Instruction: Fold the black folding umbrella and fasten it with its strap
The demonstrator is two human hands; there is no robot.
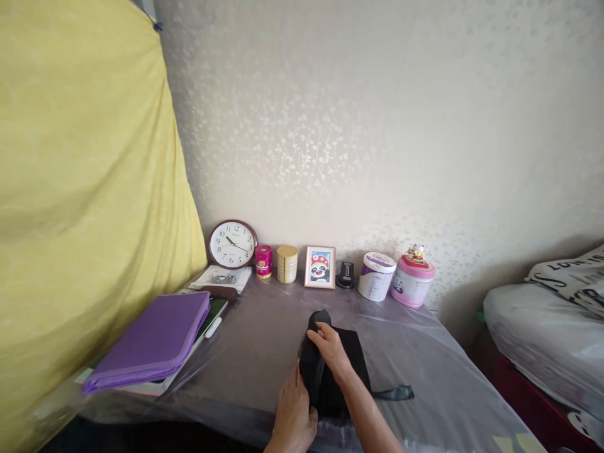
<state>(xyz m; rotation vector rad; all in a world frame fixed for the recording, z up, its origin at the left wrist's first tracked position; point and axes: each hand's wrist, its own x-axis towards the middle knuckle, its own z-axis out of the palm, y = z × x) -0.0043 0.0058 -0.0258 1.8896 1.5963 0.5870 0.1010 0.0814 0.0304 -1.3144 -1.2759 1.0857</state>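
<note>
A black, folded cloth item [352,352] lies at the front middle of the table, and its exact kind I cannot make out. A dark strap-like strip [394,394] sticks out from its right side onto the table. My left hand [295,406] grips the lower left edge, with the fingertips partly hidden behind the fabric. Higher up, my right hand [329,346] pinches the raised upper left part of the same cloth between thumb and fingers. That left part stands up from the flat right part.
A purple zip folder [151,340] lies on papers at the left, beside a white marker [213,327]. Along the wall stand a clock [233,244], a yellow tin [287,264], a panda picture frame [320,267] and a pink-lidded tub [412,281]. A yellow curtain [89,189] hangs left.
</note>
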